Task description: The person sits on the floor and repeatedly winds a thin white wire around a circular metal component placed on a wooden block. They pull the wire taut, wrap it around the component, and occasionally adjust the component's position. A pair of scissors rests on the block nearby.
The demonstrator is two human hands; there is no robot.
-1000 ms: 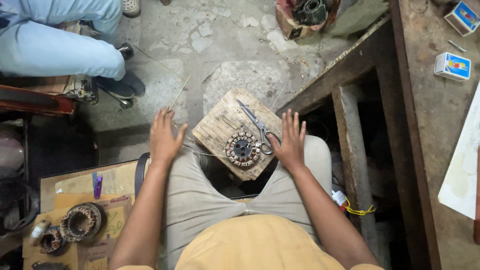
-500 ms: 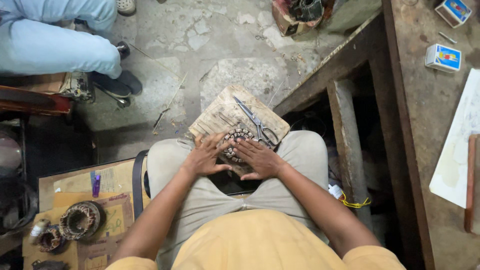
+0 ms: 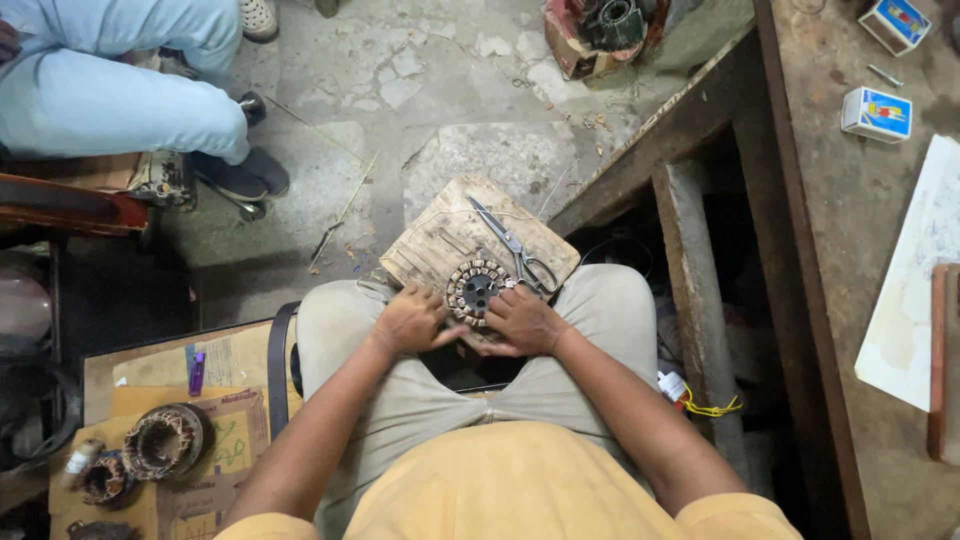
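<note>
Head view, only view. My left hand [image 3: 412,320] and right hand [image 3: 522,322] both sit on the near edge of the round wound stator [image 3: 476,288], fingers curled around its rim, thumbs meeting just under it. Both hands are closed on it, left from the left side, right from the right. The stator lies flat on the wooden block [image 3: 440,235], near the block's closer edge, dark hole in the middle facing up. The block rests between my knees, on the concrete floor [image 3: 480,160] side of my lap. Scissors [image 3: 517,250] lie on the block just right of the stator, blades pointing away from me, handles near my right knuckles; cannot tell if they touch the stator.

To my left, a cardboard sheet [image 3: 150,380] carries another, bigger stator [image 3: 160,440] and a purple marker [image 3: 196,372]. Far left, another person's legs in light blue trousers [image 3: 110,100], dark shoe on the floor. To my right, a worn workbench [image 3: 830,200] with two small blue-and-white boxes [image 3: 876,113] and a white paper sheet [image 3: 920,290]. A yellow wire [image 3: 712,408] hangs near my right thigh.
</note>
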